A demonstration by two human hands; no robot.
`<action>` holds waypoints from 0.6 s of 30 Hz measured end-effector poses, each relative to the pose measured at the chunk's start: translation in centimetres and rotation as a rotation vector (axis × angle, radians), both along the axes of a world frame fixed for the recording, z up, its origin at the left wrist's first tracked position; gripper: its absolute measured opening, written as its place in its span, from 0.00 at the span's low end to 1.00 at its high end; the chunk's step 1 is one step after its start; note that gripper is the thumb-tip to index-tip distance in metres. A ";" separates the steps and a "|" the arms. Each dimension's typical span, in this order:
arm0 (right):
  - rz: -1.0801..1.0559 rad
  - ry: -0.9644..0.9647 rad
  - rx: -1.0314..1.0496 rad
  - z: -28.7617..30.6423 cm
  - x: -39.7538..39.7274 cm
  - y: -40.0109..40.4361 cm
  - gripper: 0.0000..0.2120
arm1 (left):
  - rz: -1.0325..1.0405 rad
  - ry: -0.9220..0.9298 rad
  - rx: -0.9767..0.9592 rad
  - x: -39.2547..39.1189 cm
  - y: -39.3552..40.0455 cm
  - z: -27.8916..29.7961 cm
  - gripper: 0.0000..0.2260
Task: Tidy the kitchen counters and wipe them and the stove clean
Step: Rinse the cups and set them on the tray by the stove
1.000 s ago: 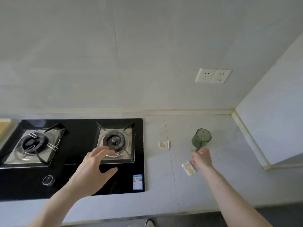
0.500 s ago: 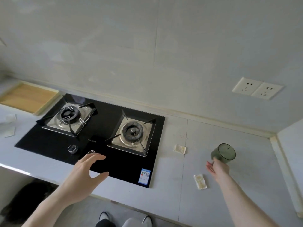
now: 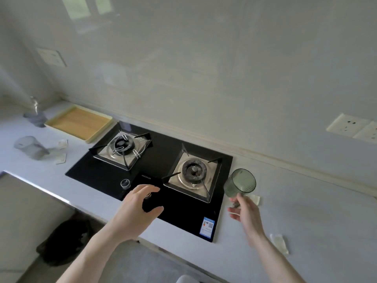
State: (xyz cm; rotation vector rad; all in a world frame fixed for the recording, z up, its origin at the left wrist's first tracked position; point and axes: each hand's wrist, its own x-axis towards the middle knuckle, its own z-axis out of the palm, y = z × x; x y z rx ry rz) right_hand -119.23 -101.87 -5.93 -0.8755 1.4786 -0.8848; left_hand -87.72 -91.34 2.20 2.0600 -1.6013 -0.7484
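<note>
Barely started: right hand (image 3: 245, 211) gripping green cup (image 3: 240, 183) mid-right by stove (image 3: 155, 176), left hand (image 3: 136, 209) hovering relaxed, holding nothing; wrappers (image 3: 279, 243), cups upper left (image 3: 30, 147) still littering counter (image 3: 316, 201), wiping pending.

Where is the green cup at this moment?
In the head view, the green cup is held tilted in the right hand, just right of the stove, above the counter.

- Left hand (image 3: 136, 211): bare, with no glove, ring or watch showing.
- Left forearm (image 3: 89, 256), entering from 7 o'clock: bare, no sleeve reaching into view.
- Right hand (image 3: 245, 211): bare, nothing worn on the fingers.
- Right forearm (image 3: 279, 262), entering from 5 o'clock: bare, no sleeve or wristband visible.
</note>
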 end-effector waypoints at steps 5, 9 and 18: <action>0.308 0.038 -0.039 2.9 8.6 3.7 0.16 | 0.084 0.003 0.009 4.5 4.0 0.9 0.19; 0.512 0.008 -0.051 5.1 16.1 6.6 0.16 | 0.190 -0.010 0.039 10.7 10.3 0.2 0.21; 0.731 -0.072 0.016 5.6 32.2 13.6 0.14 | 0.443 -0.002 -0.040 23.5 23.2 0.2 0.18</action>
